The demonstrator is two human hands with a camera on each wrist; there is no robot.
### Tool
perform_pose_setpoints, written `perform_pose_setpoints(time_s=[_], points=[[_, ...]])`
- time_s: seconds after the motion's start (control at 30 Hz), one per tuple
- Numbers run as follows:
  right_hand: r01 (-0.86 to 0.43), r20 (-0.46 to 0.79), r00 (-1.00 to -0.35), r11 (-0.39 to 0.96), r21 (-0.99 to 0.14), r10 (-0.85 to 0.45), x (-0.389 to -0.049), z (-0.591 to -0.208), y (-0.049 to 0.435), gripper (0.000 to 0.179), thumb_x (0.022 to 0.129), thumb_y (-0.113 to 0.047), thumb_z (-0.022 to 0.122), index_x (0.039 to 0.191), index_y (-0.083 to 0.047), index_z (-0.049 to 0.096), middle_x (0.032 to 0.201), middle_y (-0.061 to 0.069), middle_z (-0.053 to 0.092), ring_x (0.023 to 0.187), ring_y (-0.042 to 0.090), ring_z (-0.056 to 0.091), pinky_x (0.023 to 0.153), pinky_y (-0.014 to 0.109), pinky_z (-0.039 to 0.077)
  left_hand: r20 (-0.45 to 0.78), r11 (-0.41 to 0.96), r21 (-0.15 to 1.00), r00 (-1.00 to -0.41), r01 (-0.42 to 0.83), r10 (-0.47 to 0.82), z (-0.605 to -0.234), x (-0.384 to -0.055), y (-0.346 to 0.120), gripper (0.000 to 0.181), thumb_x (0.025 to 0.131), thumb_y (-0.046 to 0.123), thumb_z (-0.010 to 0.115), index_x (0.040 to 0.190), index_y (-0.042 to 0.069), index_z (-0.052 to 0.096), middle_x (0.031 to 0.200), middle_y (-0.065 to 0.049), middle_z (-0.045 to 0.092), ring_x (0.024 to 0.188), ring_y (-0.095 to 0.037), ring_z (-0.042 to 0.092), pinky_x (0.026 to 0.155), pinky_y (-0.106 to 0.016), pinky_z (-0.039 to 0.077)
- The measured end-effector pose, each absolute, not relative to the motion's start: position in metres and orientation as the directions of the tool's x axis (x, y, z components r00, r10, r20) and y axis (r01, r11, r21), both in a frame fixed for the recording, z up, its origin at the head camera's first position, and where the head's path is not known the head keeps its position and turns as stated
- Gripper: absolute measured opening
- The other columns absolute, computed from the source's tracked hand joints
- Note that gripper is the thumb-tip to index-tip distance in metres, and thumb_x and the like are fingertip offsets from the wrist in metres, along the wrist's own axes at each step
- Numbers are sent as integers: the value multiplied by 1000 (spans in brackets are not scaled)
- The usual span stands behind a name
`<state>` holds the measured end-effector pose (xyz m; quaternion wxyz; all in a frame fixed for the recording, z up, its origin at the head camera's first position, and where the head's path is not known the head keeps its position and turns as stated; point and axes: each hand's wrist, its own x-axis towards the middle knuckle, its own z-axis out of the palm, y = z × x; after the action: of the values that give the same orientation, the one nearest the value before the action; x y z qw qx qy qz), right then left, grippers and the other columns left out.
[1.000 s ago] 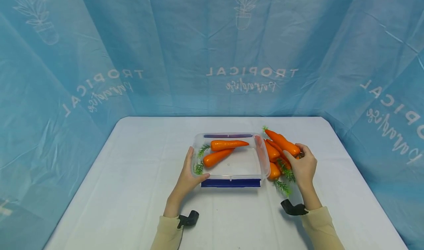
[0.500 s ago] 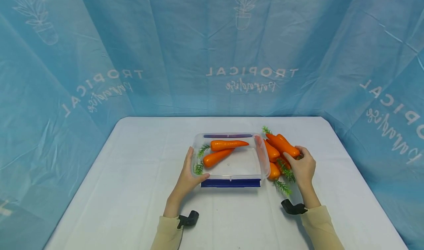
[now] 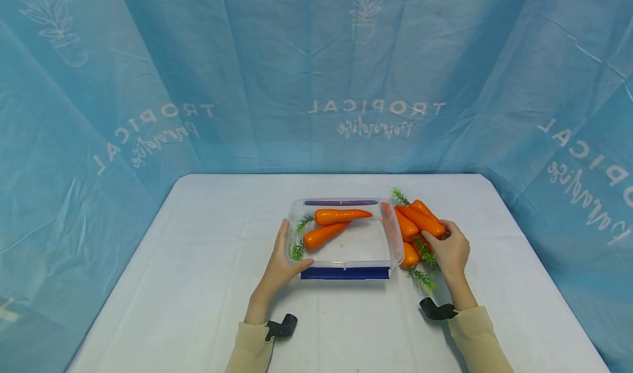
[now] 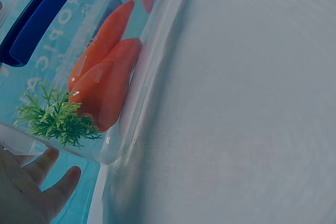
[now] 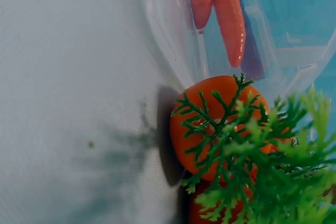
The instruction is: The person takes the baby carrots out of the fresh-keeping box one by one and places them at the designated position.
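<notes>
In the head view, a clear plastic box (image 3: 365,255) with blue clips lies in the middle of the table. Two carrots, one at the back (image 3: 341,216) and one in front (image 3: 323,235), rest inside it, leafy ends to the left. My left hand (image 3: 278,263) rests against the box's left side, fingers nearly straight along the wall and thumb on the front rim. Right of the box, my right hand (image 3: 451,249) pinches the thick end of an orange carrot (image 3: 420,220) on top of a pile. Its fingertips are partly hidden.
Several more carrots (image 3: 409,256) with green tops (image 3: 422,279) lie heaped against the box's right wall. A white cloth (image 3: 207,241) covers the table, and a blue printed curtain (image 3: 247,60) surrounds its back and sides.
The right hand has shifted slightly left and toward me. The carrot in its fingers has come nearer too, showing more of another carrot behind. The left hand and box stay put.
</notes>
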<state>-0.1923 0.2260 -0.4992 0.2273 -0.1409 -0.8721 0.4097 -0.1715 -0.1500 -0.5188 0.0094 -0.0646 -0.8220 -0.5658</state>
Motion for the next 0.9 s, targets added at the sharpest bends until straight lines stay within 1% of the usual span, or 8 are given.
perform_pose_setpoints(time_s=[0.1,0.2,0.57,0.8,0.9], points=[[69,267,-865,626,-777,426,-192,-499,226,46,81,-18,76,117,5,61,108,27,65,92,37,60,81,44,52,86,354,928,-992,114,93,-519,-172,-150,106,78,23,77,154,25,3,162,2,2,150,-28,8,118,-60,10],[72,259,-871,631,-773,417,-192,-500,225,47,81,-17,76,118,5,59,112,28,64,97,40,60,88,52,51,86,356,928,-992,114,92,-519,-172,-150,106,77,23,77,154,25,4,162,2,2,150,-28,8,118,-60,10],[120,209,-891,653,-748,404,-193,-494,226,46,83,-20,74,118,6,59,115,29,63,99,41,58,92,53,48,96,351,928,-991,122,90,-520,-172,-150,106,77,21,77,154,23,4,163,1,3,150,-27,8,118,-58,10],[70,270,-872,649,-757,408,-191,-487,226,38,83,-16,73,111,8,63,108,29,64,94,42,59,95,56,36,101,361,924,-991,128,93,-520,-172,-150,106,77,21,77,154,23,4,163,0,3,150,-27,8,119,-58,10],[40,300,-858,637,-770,416,-190,-485,225,36,83,-14,73,109,8,64,107,29,65,94,43,60,95,56,37,99,363,923,-991,126,94,-520,-172,-150,106,77,22,77,154,24,4,163,0,3,150,-27,8,119,-58,9]])
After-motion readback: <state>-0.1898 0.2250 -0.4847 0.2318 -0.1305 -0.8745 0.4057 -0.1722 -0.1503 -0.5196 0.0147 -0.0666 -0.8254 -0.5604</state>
